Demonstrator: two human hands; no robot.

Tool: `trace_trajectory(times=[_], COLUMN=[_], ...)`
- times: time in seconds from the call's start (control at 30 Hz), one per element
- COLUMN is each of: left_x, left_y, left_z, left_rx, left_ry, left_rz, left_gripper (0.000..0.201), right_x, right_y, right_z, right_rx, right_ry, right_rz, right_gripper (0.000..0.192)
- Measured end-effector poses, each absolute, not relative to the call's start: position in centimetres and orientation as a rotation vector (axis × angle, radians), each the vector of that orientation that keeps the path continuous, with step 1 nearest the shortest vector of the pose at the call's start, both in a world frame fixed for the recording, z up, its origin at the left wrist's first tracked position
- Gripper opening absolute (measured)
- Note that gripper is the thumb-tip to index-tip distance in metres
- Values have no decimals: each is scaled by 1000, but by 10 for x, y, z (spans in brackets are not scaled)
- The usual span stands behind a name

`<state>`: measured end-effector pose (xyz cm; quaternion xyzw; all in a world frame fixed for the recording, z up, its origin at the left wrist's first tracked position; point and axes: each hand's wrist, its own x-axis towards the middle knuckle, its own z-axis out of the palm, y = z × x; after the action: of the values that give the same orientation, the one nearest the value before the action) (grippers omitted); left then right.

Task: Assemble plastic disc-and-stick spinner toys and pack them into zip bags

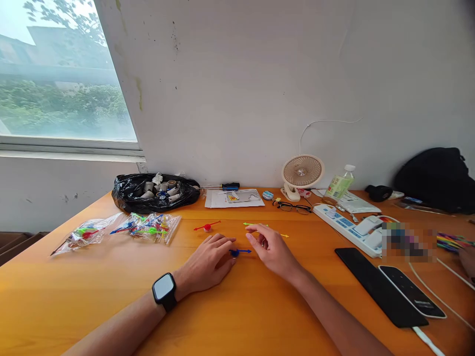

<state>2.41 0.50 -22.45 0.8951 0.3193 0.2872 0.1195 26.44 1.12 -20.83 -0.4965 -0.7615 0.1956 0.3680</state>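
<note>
A blue arrow spinner [243,251] lies on the wooden table between my two hands. My left hand [210,259], with a black watch on its wrist, rests on the table, its thumb and index finger closed around the spinner's round base; the left end of the arrow is hidden. To the right of the arrow tip, my right hand [276,249] is raised slightly with bent fingers, thumb and index apart, holding nothing visible. Beyond the hands lie a red arrow spinner [208,227], a green arrow [250,224] partly covered by my right fingers, and a yellow arrow [284,235].
Clear bags of coloured spinners [152,227] lie at left, before a black plastic bag [120,195]. Papers [218,199], glasses [293,206], a fan [302,170] and a bottle [340,183] stand behind. At right are a power strip [343,227], a black phone-like slab [378,287] and another person's hand [466,259].
</note>
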Motion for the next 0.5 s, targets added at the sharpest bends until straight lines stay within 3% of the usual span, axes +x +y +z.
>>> trace_trajectory(times=[0.13, 0.23, 0.33, 0.5], left_x=[20, 14, 10, 9], left_y=[5, 5, 5, 6], left_z=[-225, -223, -219, -218], left_rx=[2579, 2526, 2467, 2452], left_ry=[955, 962, 994, 1020], left_rz=[875, 946, 1023, 1056], left_gripper=[42, 65, 66, 55], right_x=[261, 257, 260, 283], right_y=[9, 6, 6, 19], right_z=[-207, -204, -194, -185], right_rx=[-1384, -1346, -1283, -1290], right_ry=[-1861, -1743, -1463, -1458], right_rz=[587, 839, 912, 621], right_gripper=[43, 48, 47, 40])
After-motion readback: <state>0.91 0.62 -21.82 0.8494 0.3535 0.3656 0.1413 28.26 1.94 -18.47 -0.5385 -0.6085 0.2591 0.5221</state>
